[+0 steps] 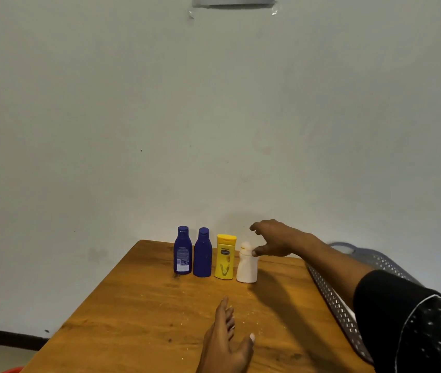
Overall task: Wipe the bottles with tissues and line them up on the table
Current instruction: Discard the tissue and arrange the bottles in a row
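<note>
Several bottles stand upright in a row near the far edge of the wooden table [138,313]: a blue labelled bottle [182,250], a plain blue bottle [202,253], a yellow bottle [224,257] and a small white bottle [246,266] at the right end. My right hand [273,239] hovers just over the white bottle, fingers spread, its thumb tip touching the bottle's neck. My left hand [227,343] lies open over the near middle of the table, fingers straight, holding nothing. No tissue is visible.
A perforated grey plastic basket [348,313] sits along the table's right edge, partly hidden by my right arm and dark sleeve. A pale wall stands right behind the table. Small crumbs dot the tabletop. Something red shows at the bottom left corner.
</note>
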